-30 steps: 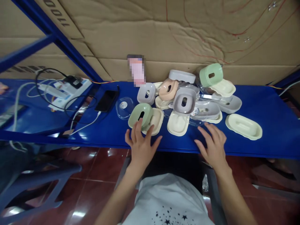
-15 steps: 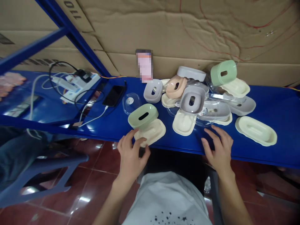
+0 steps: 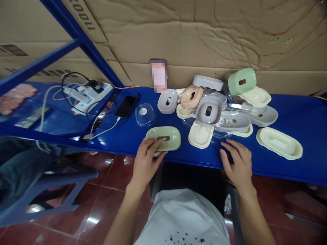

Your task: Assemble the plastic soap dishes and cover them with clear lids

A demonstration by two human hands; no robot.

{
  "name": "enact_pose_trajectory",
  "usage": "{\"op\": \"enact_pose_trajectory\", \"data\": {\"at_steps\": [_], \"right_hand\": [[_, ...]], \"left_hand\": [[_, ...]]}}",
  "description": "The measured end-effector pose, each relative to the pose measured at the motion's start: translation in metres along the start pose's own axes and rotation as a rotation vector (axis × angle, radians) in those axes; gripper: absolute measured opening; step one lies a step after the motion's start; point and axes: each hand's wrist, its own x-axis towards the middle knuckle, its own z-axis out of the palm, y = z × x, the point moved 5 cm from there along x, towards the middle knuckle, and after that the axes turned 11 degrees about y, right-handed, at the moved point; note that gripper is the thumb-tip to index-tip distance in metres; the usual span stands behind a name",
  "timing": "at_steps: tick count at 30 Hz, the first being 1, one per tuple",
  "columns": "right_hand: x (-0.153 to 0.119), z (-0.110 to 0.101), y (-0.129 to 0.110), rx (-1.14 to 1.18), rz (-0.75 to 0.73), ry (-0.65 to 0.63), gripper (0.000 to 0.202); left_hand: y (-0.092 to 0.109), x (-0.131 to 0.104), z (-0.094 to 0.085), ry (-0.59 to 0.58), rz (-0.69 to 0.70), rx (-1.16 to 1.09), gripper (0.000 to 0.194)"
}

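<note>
Along the front edge of the blue tabletop [image 3: 122, 139], your left hand [image 3: 146, 165] is at the green slotted oval container [image 3: 172, 140], fingers curled over its near-left rim, thumb by the near wall; whether they grip, you cannot tell from this view. Just a sliver of a cream piece [image 3: 156, 154] shows beneath it. Your right hand [image 3: 238, 160] is loosely spread and holds nothing, near the clear plastic lid [image 3: 222, 134]. The step in hand looks to be handling the green container over that cream piece. Moving it would call for a firm left hold, with your right supporting the other end.
</note>
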Motion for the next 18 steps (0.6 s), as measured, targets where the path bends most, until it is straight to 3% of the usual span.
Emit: {"op": "enact_pose_trajectory", "data": {"at_steps": [5,8,10,14,16,18], "right_hand": [[0.001,0.002,-0.001,-0.003,-0.011,0.0,0.025],[0.0,0.003,0.001,-0.007,-0.019,0.012,0.023],[-0.001,0.001,0.002,-0.008,-0.019,0.017,0.023],[0.005,-0.006,-0.01,0.073,-0.056,0.033,0.025],[0.015,-0.003,-0.033,0.205,-0.114,0.005,0.028],[0.027,0.01,-0.064,0.315,-0.213,-0.102,0.033]], "left_hand": [[0.001,-0.005,-0.005,0.078,0.034,0.043,0.033],[-0.001,-0.011,-0.006,0.152,0.047,0.095,0.038],[-0.006,-0.016,-0.005,0.165,-0.021,0.099,0.05],[-0.023,-0.024,0.002,0.034,-0.27,-0.012,0.088],[-0.028,-0.023,0.005,-0.047,-0.322,-0.098,0.096],[-0.032,-0.019,0.005,-0.104,-0.33,-0.191,0.102]]}}
